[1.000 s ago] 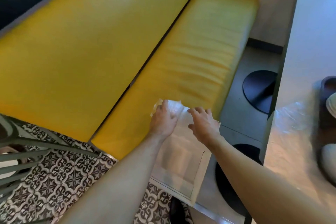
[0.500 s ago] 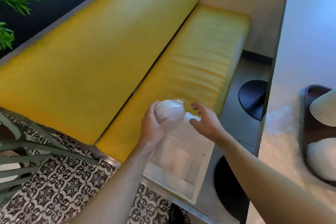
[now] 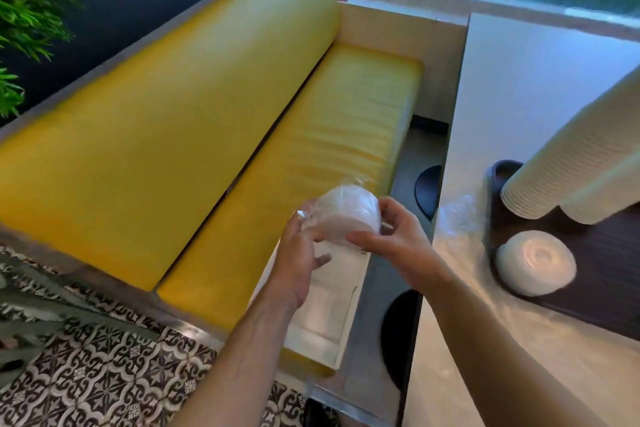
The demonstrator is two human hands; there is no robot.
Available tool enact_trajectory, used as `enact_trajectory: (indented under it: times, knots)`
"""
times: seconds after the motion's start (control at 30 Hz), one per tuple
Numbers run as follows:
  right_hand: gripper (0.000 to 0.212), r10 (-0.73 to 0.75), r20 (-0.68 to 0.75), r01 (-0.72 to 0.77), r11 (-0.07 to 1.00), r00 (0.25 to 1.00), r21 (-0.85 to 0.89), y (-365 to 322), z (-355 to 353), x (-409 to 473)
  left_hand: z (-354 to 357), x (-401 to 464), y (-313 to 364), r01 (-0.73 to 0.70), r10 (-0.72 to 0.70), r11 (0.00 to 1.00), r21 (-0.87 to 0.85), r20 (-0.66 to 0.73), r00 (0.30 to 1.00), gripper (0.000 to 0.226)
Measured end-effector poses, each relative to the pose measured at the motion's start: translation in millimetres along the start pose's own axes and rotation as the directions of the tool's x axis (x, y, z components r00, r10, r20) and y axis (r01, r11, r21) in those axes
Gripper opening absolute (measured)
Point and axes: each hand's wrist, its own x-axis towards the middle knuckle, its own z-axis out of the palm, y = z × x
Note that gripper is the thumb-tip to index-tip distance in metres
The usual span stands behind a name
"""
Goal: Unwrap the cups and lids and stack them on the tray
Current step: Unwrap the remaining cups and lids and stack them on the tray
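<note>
- head view: a plastic-wrapped stack of lids [image 3: 346, 215] is sitting in the air between both hands, above the near end of the yellow bench seat [image 3: 332, 135] and an open white box [image 3: 325, 315] that is lying on it.
- the left hand [image 3: 301, 260] is cupping the near-left side of the wrapped stack, its fingers loosely curled against the clear film (how firmly it is pressing cannot be told).
- the right hand [image 3: 398, 236] is gripping the right side of the same stack, thumb lying along the near edge and fingers curling round the far edge.
- a twist of film is sticking up at the far top of the bundle.
- to the right, the pale worktop [image 3: 540, 80] is carrying a dark tray [image 3: 609, 288].
- on the tray an unwrapped stack of white lids [image 3: 536, 263] is standing near its left edge.
- two tall stacks of paper cups [image 3: 575, 163] are leaning side by side across the tray's far end, rims facing the camera.
- a crumpled sheet of clear wrap [image 3: 457, 218] is lying on the worktop just beside the tray's left edge.
- patterned floor tiles [image 3: 104, 374] are showing at lower left, and green leaves [image 3: 24, 10] are filling the upper left corner.
</note>
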Motion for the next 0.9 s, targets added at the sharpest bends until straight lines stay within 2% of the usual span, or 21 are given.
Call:
enact_trajectory:
  times: [0.1,0.17,0.23,0.27,0.3,0.37,0.43,0.47,0.53,0.6,0.7,0.73,0.83,0.9]
  knots:
    - [0.047,-0.146,-0.162,0.105,0.965,0.976,-0.238,-4,-20,-19,14,-17,6,0.148,-0.15,0.988,-0.049,-0.036,0.988,0.032]
    - [0.048,-0.275,-0.171,0.199,0.91,0.946,-0.365,-5,-29,-32,23,-27,9,0.332,-0.324,0.935,-0.125,0.079,0.943,0.046]
    - [0.052,-0.432,-0.073,0.339,0.792,0.899,-0.508,-7,-32,-45,32,-32,8,0.467,-0.421,0.873,-0.143,0.264,0.868,0.067]
    - [0.056,-0.473,-0.016,0.385,0.737,0.881,-0.556,-8,-33,-51,37,-34,9,0.491,-0.422,0.856,-0.164,0.328,0.845,0.067]
    - [0.062,-0.479,0.038,0.408,0.701,0.877,-0.585,-8,-37,-57,41,-37,9,0.49,-0.401,0.848,-0.202,0.361,0.842,0.062]
    - [0.071,-0.451,0.143,0.438,0.665,0.881,-0.605,-12,-50,-67,50,-42,9,0.45,-0.355,0.855,-0.256,0.343,0.87,0.05]
    - [0.073,-0.399,0.134,0.408,0.756,0.907,-0.512,-20,-66,-79,60,-48,4,0.397,-0.311,0.882,-0.254,0.32,0.895,0.044]
    - [0.069,-0.356,0.077,0.356,0.843,0.931,-0.404,-24,-70,-83,63,-51,1,0.367,-0.284,0.899,-0.241,0.318,0.905,0.042]
    - [0.056,-0.278,-0.044,0.261,0.938,0.96,-0.229,-32,-79,-89,73,-58,-3,0.3,-0.227,0.929,-0.214,0.308,0.924,0.039]
    - [0.053,-0.179,-0.078,0.169,0.978,0.981,-0.123,-35,-87,-93,82,-64,-6,0.239,-0.167,0.945,-0.223,0.297,0.94,0.04]
    - [0.054,-0.018,0.006,0.017,0.982,1.0,0.189,-40,-101,-95,92,-73,-3,0.165,-0.099,0.966,-0.2,0.303,0.948,0.043]
    - [0.052,-0.007,0.017,0.004,0.979,1.0,0.204,-42,-105,-97,95,-76,-3,0.136,-0.081,0.977,-0.162,0.308,0.948,0.047]
    - [0.048,-0.039,-0.04,0.042,0.996,0.998,0.074,-43,-111,-102,106,-86,-3,0.088,-0.038,0.989,-0.122,0.36,0.932,0.053]
    - [0.036,-0.028,-0.092,0.042,0.988,0.995,0.152,-45,-105,-104,115,-94,-3,0.084,-0.019,0.982,-0.168,0.359,0.933,0.052]
